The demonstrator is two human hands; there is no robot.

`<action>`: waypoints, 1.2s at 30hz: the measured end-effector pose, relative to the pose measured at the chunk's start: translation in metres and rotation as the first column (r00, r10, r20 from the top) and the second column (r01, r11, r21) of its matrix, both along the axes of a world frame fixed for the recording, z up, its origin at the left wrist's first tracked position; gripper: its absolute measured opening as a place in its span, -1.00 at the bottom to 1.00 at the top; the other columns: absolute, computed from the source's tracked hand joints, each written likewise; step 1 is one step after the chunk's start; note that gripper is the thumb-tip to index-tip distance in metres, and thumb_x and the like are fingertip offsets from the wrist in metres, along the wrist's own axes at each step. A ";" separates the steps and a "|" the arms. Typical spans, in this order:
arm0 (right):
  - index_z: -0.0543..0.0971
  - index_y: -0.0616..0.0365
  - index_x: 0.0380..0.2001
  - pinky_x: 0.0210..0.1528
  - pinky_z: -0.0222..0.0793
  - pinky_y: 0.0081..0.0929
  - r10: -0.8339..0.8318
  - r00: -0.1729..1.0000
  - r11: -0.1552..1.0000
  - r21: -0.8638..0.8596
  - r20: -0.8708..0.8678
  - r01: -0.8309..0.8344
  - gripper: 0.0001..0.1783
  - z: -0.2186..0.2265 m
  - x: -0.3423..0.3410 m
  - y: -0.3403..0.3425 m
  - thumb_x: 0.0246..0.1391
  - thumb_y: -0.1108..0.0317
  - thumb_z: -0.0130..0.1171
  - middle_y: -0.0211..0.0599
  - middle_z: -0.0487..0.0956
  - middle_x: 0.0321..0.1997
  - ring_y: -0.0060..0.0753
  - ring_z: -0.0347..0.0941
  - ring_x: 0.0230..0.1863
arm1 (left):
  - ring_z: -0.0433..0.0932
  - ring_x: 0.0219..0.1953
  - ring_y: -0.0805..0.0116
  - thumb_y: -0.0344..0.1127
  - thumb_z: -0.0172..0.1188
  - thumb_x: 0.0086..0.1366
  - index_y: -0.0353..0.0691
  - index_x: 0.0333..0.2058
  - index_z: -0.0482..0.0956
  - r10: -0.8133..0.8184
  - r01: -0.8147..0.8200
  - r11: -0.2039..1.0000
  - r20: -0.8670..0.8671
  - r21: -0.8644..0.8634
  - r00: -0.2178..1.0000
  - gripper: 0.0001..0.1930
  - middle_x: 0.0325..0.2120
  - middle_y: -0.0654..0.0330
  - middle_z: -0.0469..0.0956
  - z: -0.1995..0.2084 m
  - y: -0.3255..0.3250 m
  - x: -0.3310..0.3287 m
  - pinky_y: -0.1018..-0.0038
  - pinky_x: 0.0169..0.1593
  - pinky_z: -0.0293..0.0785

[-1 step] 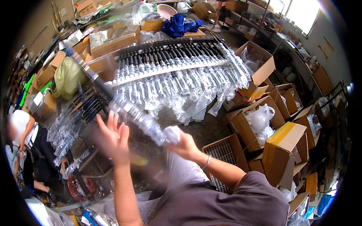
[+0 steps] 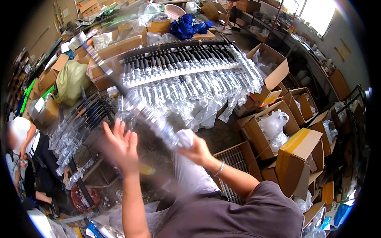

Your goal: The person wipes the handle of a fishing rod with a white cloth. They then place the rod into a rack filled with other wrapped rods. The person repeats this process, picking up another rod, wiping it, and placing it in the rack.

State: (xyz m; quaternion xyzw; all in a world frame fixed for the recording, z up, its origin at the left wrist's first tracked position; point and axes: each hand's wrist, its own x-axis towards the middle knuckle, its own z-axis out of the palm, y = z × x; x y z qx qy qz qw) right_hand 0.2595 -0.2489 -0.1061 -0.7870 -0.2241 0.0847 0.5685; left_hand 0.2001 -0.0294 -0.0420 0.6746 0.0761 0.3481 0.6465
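Observation:
A long dark rod (image 2: 116,82), looking like a fishing rod with pale bands, slants from the upper left toward me. Clear plastic (image 2: 152,119) wraps its near part. My right hand (image 2: 197,150) is closed round its near end, where a white piece (image 2: 185,138) shows, perhaps cloth or paper. Just left of the rod, my left hand (image 2: 121,148) is open with fingers stretched out, its palm smeared by motion. Beyond my hands, a row of similar plastic-wrapped rods (image 2: 174,85) rests on a rack.
More wrapped rods (image 2: 81,123) lean at left, near another person (image 2: 27,146). Open cardboard boxes (image 2: 258,131) stand at right, one holding white plastic bags (image 2: 274,125). A red basket (image 2: 85,198) sits low on the left. Behind it is a greenish sack (image 2: 71,81).
The rod's far part has swung slightly right, and my right hand has moved a little right with it. My left hand stays open, shifted slightly.

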 end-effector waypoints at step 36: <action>0.47 0.18 -0.07 0.11 0.34 -0.25 -0.500 0.741 0.344 -0.683 0.448 0.645 -0.34 0.006 0.419 -0.240 -0.35 0.24 0.39 0.02 0.53 -0.02 0.01 0.43 0.07 | 0.35 0.09 0.01 -0.10 0.22 0.09 -0.13 -0.02 0.45 -0.120 0.407 0.572 -0.418 0.712 0.900 -0.52 -0.03 0.08 0.40 -0.234 -0.109 0.017 0.11 0.11 0.23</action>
